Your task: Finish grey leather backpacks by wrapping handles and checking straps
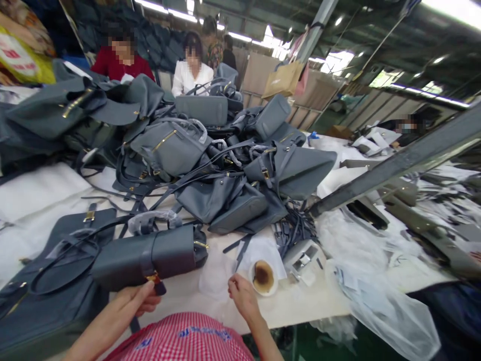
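My left hand (140, 300) is closed in a pinch on the dark strap tab with a gold buckle (157, 282) of a grey leather bag (150, 255) lying on its side at the table's near edge. My right hand (240, 296) is curled shut beside a small white dish (263, 277) holding brown glue or paste; what its fingers hold, if anything, is hidden. A thin clear plastic sheet (214, 275) lies between my hands. My red-checked clothing fills the bottom of the view.
A big heap of grey bags and straps (210, 160) covers the white table (300, 301). Another flat bag (48, 281) lies at my left. Crumpled plastic wrap (376, 296) and a metal bar (398, 165) sit right. Two people sit behind the heap.
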Motion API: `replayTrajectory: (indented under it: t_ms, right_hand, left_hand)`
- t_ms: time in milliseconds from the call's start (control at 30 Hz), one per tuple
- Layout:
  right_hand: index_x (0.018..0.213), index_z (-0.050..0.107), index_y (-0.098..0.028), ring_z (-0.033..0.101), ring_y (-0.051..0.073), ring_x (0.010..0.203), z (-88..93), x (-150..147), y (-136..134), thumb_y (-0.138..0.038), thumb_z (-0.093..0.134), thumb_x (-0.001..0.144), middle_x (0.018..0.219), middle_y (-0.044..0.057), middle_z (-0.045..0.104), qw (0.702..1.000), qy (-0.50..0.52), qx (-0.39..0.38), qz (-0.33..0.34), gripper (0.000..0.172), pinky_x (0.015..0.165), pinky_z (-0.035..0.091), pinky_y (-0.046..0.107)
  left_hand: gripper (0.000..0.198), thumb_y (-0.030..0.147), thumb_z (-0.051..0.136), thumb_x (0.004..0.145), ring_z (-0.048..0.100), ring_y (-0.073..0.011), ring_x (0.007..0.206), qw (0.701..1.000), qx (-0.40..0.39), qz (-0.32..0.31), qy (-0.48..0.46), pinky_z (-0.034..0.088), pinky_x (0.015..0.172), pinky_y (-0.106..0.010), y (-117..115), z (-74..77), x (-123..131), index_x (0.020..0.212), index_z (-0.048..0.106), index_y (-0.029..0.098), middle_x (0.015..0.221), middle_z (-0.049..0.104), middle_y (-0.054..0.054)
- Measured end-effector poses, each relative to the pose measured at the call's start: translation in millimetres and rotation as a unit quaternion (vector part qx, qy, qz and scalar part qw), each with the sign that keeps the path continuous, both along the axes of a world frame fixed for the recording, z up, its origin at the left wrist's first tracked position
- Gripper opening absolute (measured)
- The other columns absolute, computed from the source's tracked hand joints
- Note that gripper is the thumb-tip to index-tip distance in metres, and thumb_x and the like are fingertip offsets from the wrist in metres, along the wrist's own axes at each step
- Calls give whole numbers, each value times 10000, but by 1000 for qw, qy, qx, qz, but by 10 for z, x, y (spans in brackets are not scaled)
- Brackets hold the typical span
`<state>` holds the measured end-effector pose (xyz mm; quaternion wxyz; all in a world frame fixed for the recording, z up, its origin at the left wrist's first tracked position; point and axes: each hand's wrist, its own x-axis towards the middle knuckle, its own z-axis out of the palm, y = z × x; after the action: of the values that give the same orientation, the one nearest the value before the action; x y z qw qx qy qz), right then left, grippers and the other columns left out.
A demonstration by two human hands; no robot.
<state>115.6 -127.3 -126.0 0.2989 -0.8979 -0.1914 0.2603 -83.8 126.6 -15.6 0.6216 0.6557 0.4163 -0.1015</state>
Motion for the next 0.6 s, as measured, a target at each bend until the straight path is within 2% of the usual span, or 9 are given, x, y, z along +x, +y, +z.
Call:
replayTrajectory:
  t_ms: [100, 233, 400, 500, 600]
  right_hand:
    - [756, 625, -217, 654, 170, 731, -1, 66, -79, -267, 436, 843, 720, 20, 694, 1000, -11, -24, 8, 214, 659, 439, 234]
    - [682, 604, -208, 651, 169, 687, -31, 85, -149, -239, 431, 843, 669, 22, 682, 998, -17, -49, 25, 238, 631, 438, 234]
    - [706, 625, -218, 656, 165, 654, -6, 148, -139, -273, 416, 872, 638, 9, 685, 996, -44, -73, 32, 273, 607, 443, 228]
    - [821, 658, -215, 674, 172, 709, 85, 436, -149, -289, 373, 902, 710, 25, 710, 993, -81, -88, 23, 305, 635, 459, 234]
    - [992, 655, -199, 675, 173, 828, 181, 865, -103, -218, 308, 924, 892, 61, 725, 988, -119, -95, 33, 354, 732, 470, 247]
  left_hand:
    - [710, 763, 444, 721, 690, -286, 916, 999, 41, -9, 0, 544, 843, -370, 22, 17, -20, 964, 719, 155, 967, 740, -119]
    - [663, 717, 490, 705, 673, -279, 929, 995, 95, -1, -13, 556, 787, -355, -15, 39, 45, 1026, 706, 179, 1055, 719, -101]
    - [598, 668, 443, 760, 672, -261, 868, 991, 122, -61, -3, 546, 807, -368, -8, 77, 74, 987, 724, 191, 980, 733, -79]
    - [613, 673, 467, 740, 665, -274, 932, 987, 144, -75, 15, 503, 923, -392, 46, 52, 37, 1030, 725, 198, 988, 734, -72]
    - [598, 669, 492, 728, 653, -280, 997, 984, 153, -84, 23, 483, 963, -375, 82, 3, 9, 1049, 728, 223, 1043, 727, -59]
